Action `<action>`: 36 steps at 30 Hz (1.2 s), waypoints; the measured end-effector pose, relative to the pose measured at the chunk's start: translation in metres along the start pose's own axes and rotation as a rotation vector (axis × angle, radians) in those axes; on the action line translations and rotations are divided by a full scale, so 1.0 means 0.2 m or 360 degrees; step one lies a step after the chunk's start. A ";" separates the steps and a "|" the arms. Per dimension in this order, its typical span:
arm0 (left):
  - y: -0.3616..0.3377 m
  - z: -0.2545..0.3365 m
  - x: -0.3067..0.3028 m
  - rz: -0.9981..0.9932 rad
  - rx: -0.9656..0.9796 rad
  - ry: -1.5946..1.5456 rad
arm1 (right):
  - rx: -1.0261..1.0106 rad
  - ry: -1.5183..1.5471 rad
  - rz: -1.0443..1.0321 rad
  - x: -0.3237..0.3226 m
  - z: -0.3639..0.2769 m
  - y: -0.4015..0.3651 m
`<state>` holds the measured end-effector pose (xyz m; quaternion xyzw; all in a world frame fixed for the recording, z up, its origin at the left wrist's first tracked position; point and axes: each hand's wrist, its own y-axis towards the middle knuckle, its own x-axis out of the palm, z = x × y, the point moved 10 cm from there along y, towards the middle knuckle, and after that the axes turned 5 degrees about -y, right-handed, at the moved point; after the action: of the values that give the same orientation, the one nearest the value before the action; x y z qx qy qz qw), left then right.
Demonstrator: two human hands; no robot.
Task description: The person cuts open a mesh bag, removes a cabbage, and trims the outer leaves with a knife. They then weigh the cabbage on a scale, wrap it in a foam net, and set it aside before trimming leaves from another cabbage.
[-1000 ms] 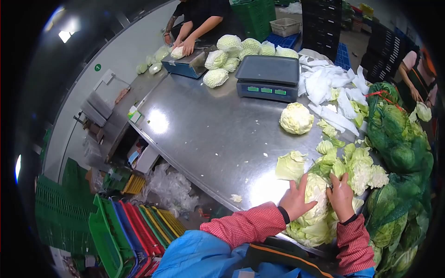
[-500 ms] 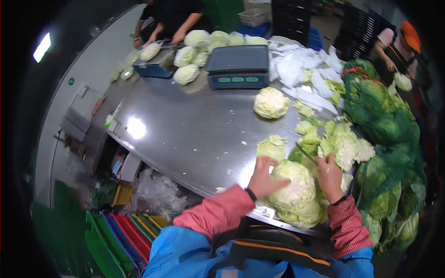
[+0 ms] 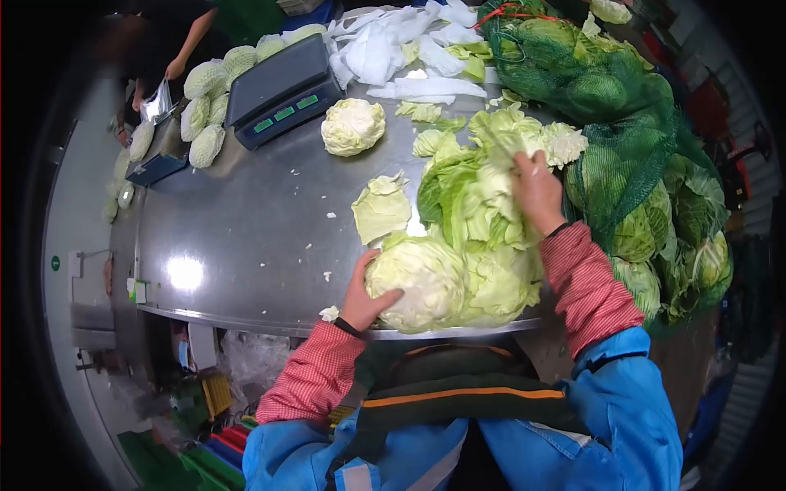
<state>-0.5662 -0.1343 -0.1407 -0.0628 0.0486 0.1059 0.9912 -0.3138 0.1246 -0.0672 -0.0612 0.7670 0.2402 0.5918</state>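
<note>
A pale cabbage head [image 3: 422, 278] sits at the near edge of the metal table, and my left hand [image 3: 367, 295] rests on its left side with fingers spread. My right hand [image 3: 538, 190] is raised over the heap of loose leaves [image 3: 483, 200], its fingers closed around a knife [image 3: 496, 141] that is blurred by motion. Beside the cabbage lie more outer leaves [image 3: 501, 282] on the right. One cut leaf [image 3: 381, 208] lies flat behind it.
Another trimmed cabbage [image 3: 353, 127] sits near a dark scale [image 3: 285, 86]. Green net sacks of cabbages [image 3: 626, 164] stand at the right. White foam netting [image 3: 393, 49] lies at the back. A co-worker's hand [image 3: 174, 68] holds a bag near netted cabbages [image 3: 206, 79].
The view has turned right and down. The cabbage now sits left of the leaves, with my left hand on its side. My right hand has moved away from the cabbage, over the leaf heap.
</note>
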 end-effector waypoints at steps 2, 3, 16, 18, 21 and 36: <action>-0.02 -0.16 -0.06 0.0211 -0.0159 -0.0383 | 0.0060 -0.0272 0.0020 -0.02 0.07 0.05; 0.00 -0.20 -0.07 0.0236 -0.0162 -0.0434 | 0.0001 -0.0229 0.0006 -0.11 0.00 0.04; 0.27 -0.08 0.09 0.0131 0.0122 -0.0142 | -0.0289 0.0929 -0.0763 0.18 -0.35 -0.27; 0.25 -0.09 0.08 0.0158 0.0106 -0.0121 | -0.0290 0.0782 -0.0680 0.15 -0.38 -0.28; 0.24 -0.07 0.08 0.0207 0.0118 -0.0029 | -0.0124 0.0626 -0.0725 0.20 -0.33 -0.26; 0.01 0.11 -0.08 0.0228 0.0320 0.0656 | -0.0336 0.0743 -0.0437 -0.02 -0.51 -0.18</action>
<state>-0.5799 -0.1328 -0.1177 0.0194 0.2646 0.1554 0.9516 -0.3882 0.0475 -0.0558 -0.2793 0.8377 0.2158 0.4168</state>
